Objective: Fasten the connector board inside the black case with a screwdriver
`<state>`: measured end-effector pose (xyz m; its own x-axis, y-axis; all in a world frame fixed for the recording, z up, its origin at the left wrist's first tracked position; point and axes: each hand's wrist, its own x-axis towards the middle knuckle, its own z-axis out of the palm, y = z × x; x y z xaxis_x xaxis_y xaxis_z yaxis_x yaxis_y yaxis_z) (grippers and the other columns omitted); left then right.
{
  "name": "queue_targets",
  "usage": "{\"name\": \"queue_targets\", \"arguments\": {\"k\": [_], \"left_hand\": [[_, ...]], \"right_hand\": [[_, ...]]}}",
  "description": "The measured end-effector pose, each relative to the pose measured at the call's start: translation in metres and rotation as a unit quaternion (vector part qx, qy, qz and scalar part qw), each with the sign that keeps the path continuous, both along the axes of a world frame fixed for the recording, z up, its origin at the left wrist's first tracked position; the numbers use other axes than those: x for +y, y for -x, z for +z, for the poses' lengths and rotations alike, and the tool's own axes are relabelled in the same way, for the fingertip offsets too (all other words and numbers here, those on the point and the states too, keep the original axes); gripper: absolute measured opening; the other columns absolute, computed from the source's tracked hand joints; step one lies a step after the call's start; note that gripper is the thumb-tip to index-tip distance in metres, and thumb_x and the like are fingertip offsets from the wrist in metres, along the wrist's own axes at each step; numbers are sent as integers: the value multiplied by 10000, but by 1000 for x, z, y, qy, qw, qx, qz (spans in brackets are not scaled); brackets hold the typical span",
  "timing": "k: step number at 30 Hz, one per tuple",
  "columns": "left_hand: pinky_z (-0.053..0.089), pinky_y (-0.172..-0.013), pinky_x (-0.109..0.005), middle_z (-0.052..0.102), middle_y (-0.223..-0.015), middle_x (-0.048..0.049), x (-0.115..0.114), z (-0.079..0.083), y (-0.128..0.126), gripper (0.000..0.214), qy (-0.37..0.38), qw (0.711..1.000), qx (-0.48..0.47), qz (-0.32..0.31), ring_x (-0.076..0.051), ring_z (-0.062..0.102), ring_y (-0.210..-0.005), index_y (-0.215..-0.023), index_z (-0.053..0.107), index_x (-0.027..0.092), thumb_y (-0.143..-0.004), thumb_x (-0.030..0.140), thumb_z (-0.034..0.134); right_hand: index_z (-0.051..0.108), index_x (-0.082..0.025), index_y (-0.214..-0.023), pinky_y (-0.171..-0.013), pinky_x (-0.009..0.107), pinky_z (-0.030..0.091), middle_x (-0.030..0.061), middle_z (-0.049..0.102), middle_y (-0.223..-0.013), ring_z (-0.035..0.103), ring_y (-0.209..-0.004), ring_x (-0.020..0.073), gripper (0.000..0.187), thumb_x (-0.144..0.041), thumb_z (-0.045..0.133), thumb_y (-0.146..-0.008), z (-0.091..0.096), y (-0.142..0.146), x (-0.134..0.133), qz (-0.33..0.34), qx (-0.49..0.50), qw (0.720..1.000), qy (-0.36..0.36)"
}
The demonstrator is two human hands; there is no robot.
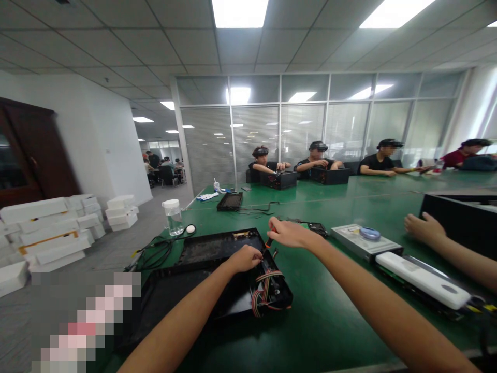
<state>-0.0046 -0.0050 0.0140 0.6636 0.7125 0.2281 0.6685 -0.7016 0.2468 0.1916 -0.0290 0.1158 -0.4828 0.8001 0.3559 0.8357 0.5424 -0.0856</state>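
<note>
A black open computer case (202, 290) lies on the green table (330, 311) in front of me. My left hand (245, 257) is closed inside the case near its right wall, next to a bundle of striped cables (266, 287); what it pinches is hidden. My right hand (289, 233) is shut on a screwdriver with a red-orange handle (268, 241), its tip pointing down into the case beside my left hand.
A black side panel (217, 246) lies behind the case. Loose black cables (153, 251) and a clear jar (173, 217) sit at the left. An optical drive (365, 241) and a white bar (423, 280) lie right, near another person's hand (423, 228). Several people sit across the table. White boxes (46, 233) are stacked on the floor.
</note>
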Motion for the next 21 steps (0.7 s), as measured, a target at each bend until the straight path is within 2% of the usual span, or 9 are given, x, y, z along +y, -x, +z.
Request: {"name": "queue_targets", "arguments": {"k": [2,5,8,9,11,13,15,18,21], "left_hand": [[390,-636,-182,642,-737,-15,-1,1,0,173,-2,1000,2,6,-116,563,-669,-818,648,147,-739,136,494],[392,-640,-184,627,-734,-10,-4,1,-1,178,-7,1000,5,7,-113,551,-661,-839,635,152,-727,118,501],[395,-691,-204,611,-768,-14,-8,-1,-3,172,-30,999,7,6,-126,543,-712,-860,608,160,-743,114,491],[393,-714,-212,606,-790,-20,-9,-2,-4,164,-41,999,8,7,-133,540,-742,-865,595,161,-752,115,485],[387,-757,-226,593,-848,-31,-13,-2,-5,154,-60,998,10,9,-145,530,-805,-884,566,165,-774,121,467],[383,-779,-233,581,-886,-38,-15,0,-6,144,-74,997,17,8,-150,520,-839,-897,542,168,-800,134,441],[384,-780,-240,581,-878,-41,-16,6,-3,132,-85,996,29,0,-156,520,-842,-877,540,168,-816,150,424],[387,-785,-247,608,-846,-40,-16,21,6,134,-83,996,34,-12,-161,537,-833,-823,581,165,-798,154,449],[416,-741,-224,642,-789,-21,-15,34,22,119,17,998,53,-22,-139,572,-758,-765,631,165,-735,134,520]], "right_hand": [[548,-202,-829,-536,226,303,25,608,-675,548,-604,154,265,-441,436,-816,-13,-12,0,23,41,999,7],[517,-188,-698,-526,227,306,19,546,-602,521,-580,141,341,-459,367,-843,-48,-35,7,-14,162,986,-24],[481,-188,-666,-452,225,327,-26,456,-510,452,-468,121,378,-485,325,-841,-90,-57,25,10,354,933,64],[479,-189,-696,-405,223,318,-46,413,-472,401,-402,110,378,-491,306,-843,-102,-62,31,7,440,891,112],[476,-190,-738,-349,210,309,-64,382,-451,338,-342,89,355,-487,310,-843,-118,-68,43,-1,603,777,180],[485,-190,-759,-339,192,335,-54,429,-479,353,-340,71,310,-462,360,-838,-124,-68,49,-8,712,666,223],[511,-184,-782,-370,178,393,-17,532,-577,441,-400,65,252,-420,432,-825,-122,-64,49,-1,755,599,265],[542,-180,-829,-472,184,478,37,617,-796,561,-572,84,153,-326,540,-783,-113,-54,42,39,762,572,302],[523,-189,-811,-576,212,505,12,604,-770,572,-622,93,159,-255,626,-709,-110,-48,35,90,746,588,298]]}}
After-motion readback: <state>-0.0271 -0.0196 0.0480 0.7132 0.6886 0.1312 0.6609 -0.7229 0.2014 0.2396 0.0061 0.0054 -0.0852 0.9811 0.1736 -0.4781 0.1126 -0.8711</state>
